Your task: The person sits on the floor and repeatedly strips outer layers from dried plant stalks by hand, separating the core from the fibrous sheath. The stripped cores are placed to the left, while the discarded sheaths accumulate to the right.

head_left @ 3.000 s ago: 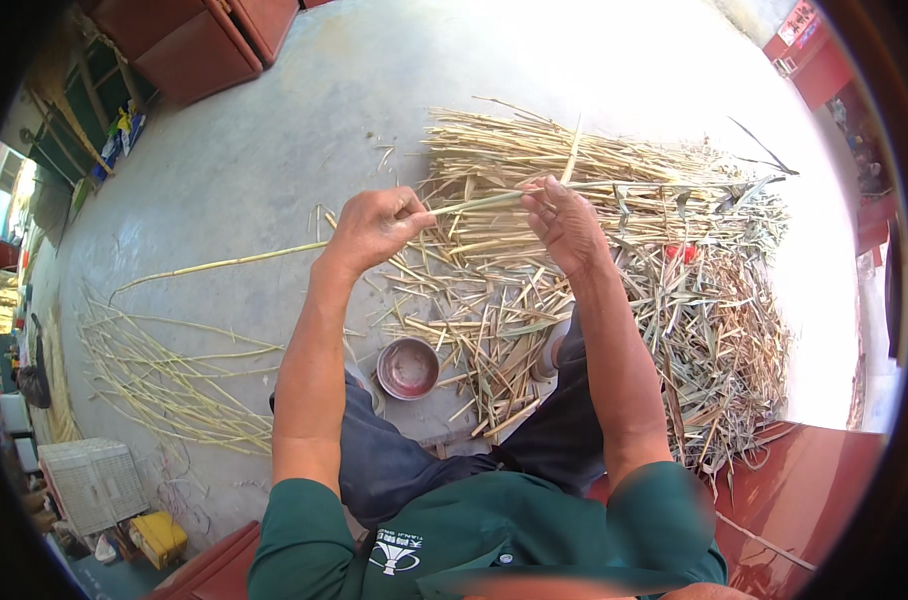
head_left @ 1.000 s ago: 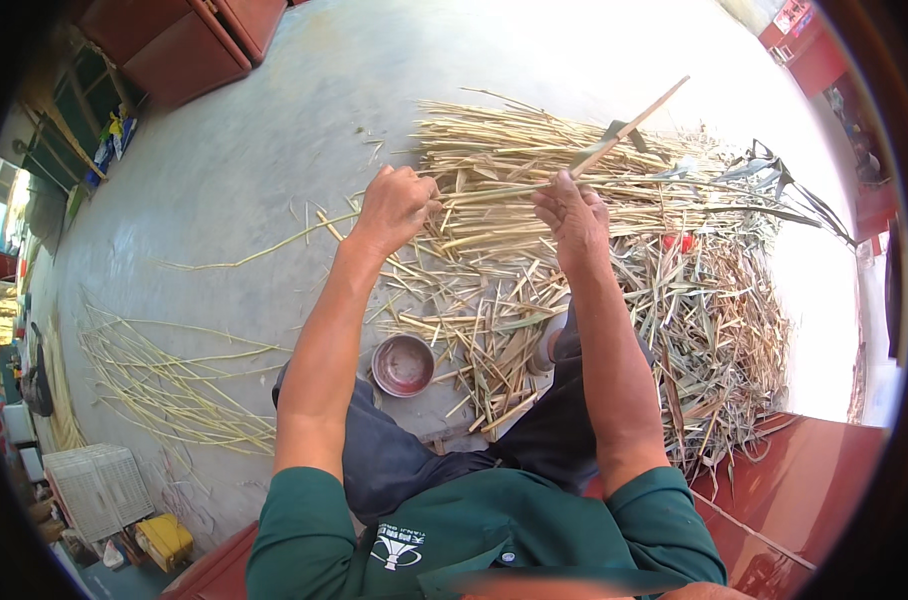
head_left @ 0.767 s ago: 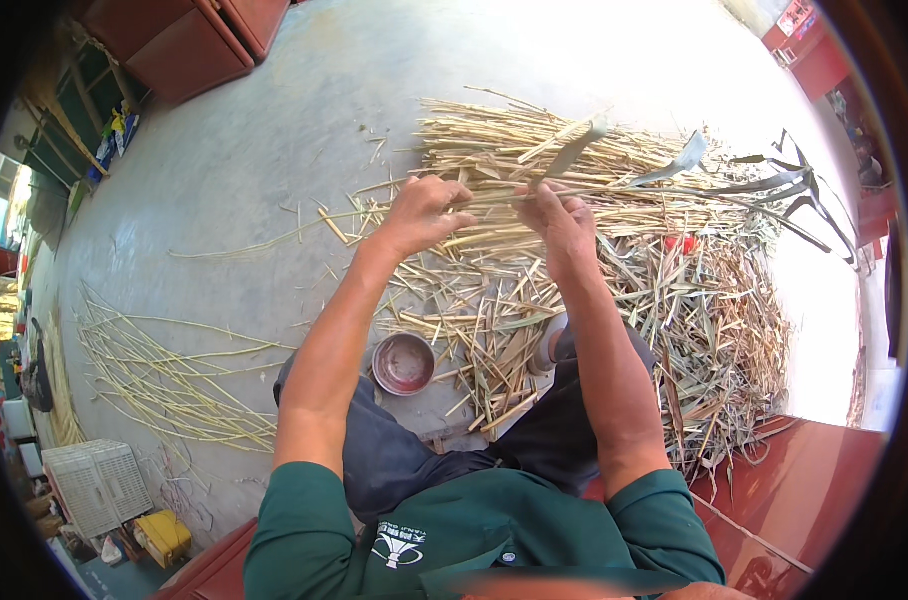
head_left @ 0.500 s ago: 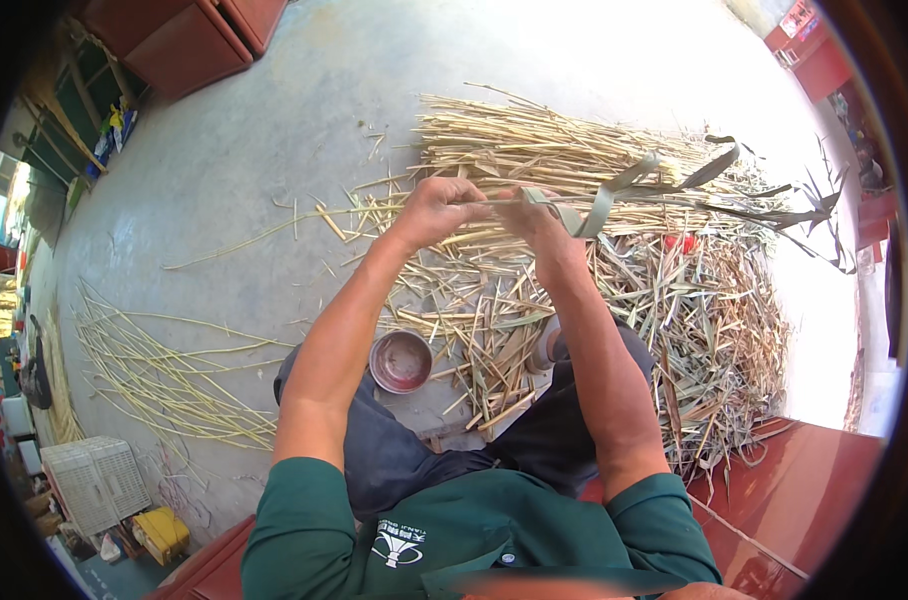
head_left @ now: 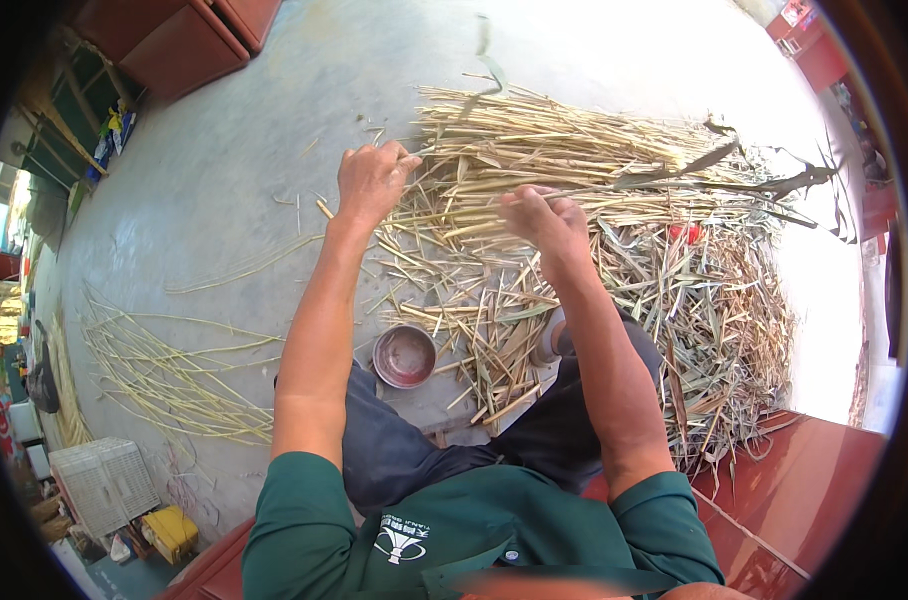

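My left hand [head_left: 376, 182] is closed, fingertips pinched, over the left ends of a pile of dry stalks [head_left: 564, 140]. A twisted green leaf strip [head_left: 494, 72], blurred by motion, curls up and away from its fingertips. Lower and to the right, my right hand [head_left: 549, 222] is closed and smeared by motion. From it a reed stalk with long withered leaves [head_left: 714, 160] appears to run out to the right. A thin pale stem [head_left: 244, 265], also blurred, extends left from beside my left wrist; its link to either hand is hidden.
Loose leaves and broken stalks [head_left: 719, 340] heap up at the right, with a red object [head_left: 685, 233] among them. A round metal bowl [head_left: 404, 357] stands between my legs. Thin green stems [head_left: 174, 375] lie on the left floor, near a white crate [head_left: 104, 485] and a yellow box [head_left: 170, 532].
My hands have moved apart: the left went up and left, the right slightly down. The leaf strip left my right hand's side and now swings above, nearer my left hand.
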